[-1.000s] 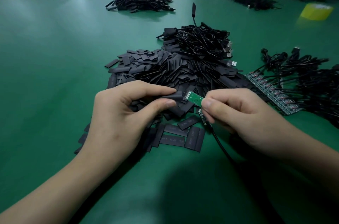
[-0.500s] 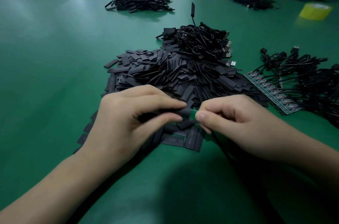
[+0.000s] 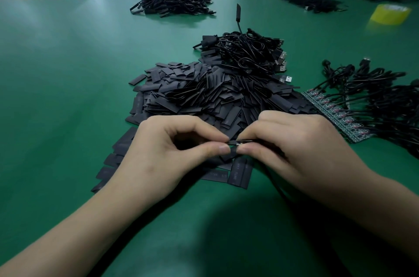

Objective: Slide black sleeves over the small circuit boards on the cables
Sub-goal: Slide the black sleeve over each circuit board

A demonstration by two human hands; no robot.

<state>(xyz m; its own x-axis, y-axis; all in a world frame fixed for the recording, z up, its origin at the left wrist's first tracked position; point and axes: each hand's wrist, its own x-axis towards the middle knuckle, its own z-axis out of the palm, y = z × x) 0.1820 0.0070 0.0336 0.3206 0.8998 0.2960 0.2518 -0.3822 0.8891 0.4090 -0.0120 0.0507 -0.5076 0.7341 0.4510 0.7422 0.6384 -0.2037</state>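
Left of the left grip (image 3: pixel 172 152): bare green counter (image 3: pixel 56 72), wide open. Near side of both grips is free too, except a cable (image 3: pixel 275 183) trailing back from the right grip (image 3: pixel 294 147). Straight ahead, the sleeve pile (image 3: pixel 204 95) blocks, w/ a cable heap (image 3: pixel 247 54) just behind it. Right of the right grip: board strip (image 3: pixel 335 115) & tangled cables (image 3: pixel 374 104) nearby, so it's tight. Loose sleeves (image 3: pixel 240 173) lie under the grips.

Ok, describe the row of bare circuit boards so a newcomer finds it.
Start at the big heap of black sleeves in the middle of the green table. Right of it lies a tangle of black cables; the circuit boards sit side by side along its near-left edge. Unlike the black around them, they are green strips dotted with pink.
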